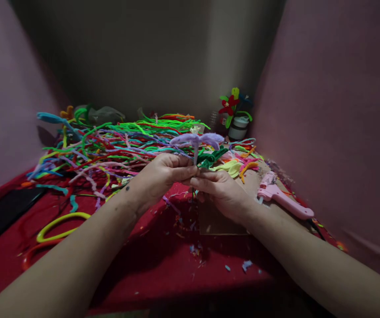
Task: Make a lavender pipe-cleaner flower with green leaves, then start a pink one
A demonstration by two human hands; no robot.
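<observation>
Both hands meet in the middle of the view around a lavender pipe-cleaner flower point(195, 145). Its petals spread to both sides, with pale stamens on top and a stem running down. My left hand point(168, 174) pinches the stem between thumb and fingers from the left. Just below, my right hand point(218, 187) grips the lower stem with its fingertips. The stem's bottom end is partly hidden by the fingers. Behind the flower lie dark green pipe-cleaner pieces point(211, 157) and pale yellow petal shapes point(231, 168).
Many coloured pipe cleaners point(127, 145) heap across the back left. A pink glue gun point(284, 201) lies at right on brown cardboard point(223, 223). Yellow and red looped handles point(62, 216) sit front left. A jar point(238, 128) with finished flowers stands behind. Scraps dot the red cloth point(163, 274).
</observation>
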